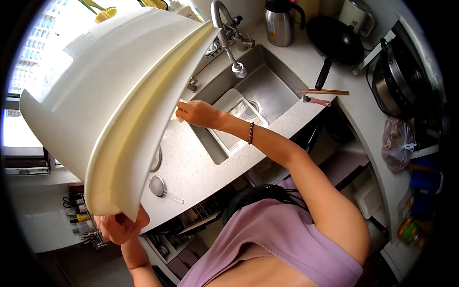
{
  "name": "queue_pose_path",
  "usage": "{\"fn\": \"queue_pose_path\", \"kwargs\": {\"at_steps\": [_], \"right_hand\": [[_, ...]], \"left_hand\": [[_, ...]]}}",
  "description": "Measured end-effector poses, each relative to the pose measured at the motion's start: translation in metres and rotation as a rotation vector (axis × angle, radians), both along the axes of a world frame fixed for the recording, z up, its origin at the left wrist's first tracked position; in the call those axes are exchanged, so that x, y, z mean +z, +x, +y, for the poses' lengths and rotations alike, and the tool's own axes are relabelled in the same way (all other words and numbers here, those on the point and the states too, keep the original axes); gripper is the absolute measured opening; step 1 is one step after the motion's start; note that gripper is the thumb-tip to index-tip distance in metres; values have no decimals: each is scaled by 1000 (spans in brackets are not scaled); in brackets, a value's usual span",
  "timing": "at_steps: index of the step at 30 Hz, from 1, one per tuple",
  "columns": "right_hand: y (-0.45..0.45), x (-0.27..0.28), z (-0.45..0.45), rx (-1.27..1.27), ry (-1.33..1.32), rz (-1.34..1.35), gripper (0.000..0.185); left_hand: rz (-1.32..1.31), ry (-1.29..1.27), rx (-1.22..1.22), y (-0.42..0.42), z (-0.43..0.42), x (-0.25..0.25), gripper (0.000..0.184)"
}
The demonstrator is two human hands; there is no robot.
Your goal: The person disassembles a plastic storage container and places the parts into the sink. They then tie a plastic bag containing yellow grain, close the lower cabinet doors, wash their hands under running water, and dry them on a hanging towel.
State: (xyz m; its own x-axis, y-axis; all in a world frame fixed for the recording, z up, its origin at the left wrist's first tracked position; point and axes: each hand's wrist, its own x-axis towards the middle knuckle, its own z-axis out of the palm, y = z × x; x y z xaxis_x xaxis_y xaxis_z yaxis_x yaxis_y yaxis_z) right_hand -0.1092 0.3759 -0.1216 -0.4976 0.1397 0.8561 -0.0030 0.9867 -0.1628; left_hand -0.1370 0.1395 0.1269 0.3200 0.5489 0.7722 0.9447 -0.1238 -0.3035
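As I view the counter from my end, everything turns on how the big white panel (119,71) lies between the two hands. It fills the upper left of the view, raised in front of the window, and its long axis runs slantwise along the cream band (117,148), from the lower left up towards the faucet (239,69). My left hand (122,226) is the nearer one: its fingers are curled tight on the panel's lower end, though the edge hides some of the fingertips. My right hand (198,114) sits just beside the far half of that long edge, between it and the sink (282,81). Its fingers are pinched together on a small pale-yellow piece (177,111), possibly sponge or cloth. From those fingers the panel lies directly to the left; whether the pale-yellow piece touches it, I cannot tell.

As for writing, I can read none. The steel flask (279,26) carries an orange label, its print too small for me, and the pale jug (354,16) bears faint dark marks I cannot make out. On the panel's visible faces I find no brand or lettering.
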Motion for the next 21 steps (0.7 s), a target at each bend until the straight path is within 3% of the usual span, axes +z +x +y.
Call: {"fn": "queue_pose_path", "kwargs": {"at_steps": [5, 6, 8, 10, 12, 14, 16, 21], "right_hand": [[2, -10, 3, -8, 44, 19, 14], [2, -11, 4, -12, 47, 18, 14], [1, -14, 5, -146, 182, 119, 16], [16, -2, -3, -5, -5, 144, 19], [16, -3, -2, -79, 42, 32, 23], [19, -5, -3, -26, 6, 27, 25], [20, -7, -2, -45, 52, -9, 26], [41, -20, -9, -30, -28, -70, 15]], "left_hand": [[85, -19, 33, -9, -9, -3, 14], [162, -113, 31, -6, -12, -3, 29], [176, -185, -58, -9, -9, 4, 23], [179, -188, -58, -6, -7, 4, 23], [185, -183, -61, -6, -6, 3, 24], [39, -152, -94, -11, -11, -2, 17], [100, 21, -57, -19, -1, -4, 15], [-424, 21, 226, -32, -15, -17, 21]]}}
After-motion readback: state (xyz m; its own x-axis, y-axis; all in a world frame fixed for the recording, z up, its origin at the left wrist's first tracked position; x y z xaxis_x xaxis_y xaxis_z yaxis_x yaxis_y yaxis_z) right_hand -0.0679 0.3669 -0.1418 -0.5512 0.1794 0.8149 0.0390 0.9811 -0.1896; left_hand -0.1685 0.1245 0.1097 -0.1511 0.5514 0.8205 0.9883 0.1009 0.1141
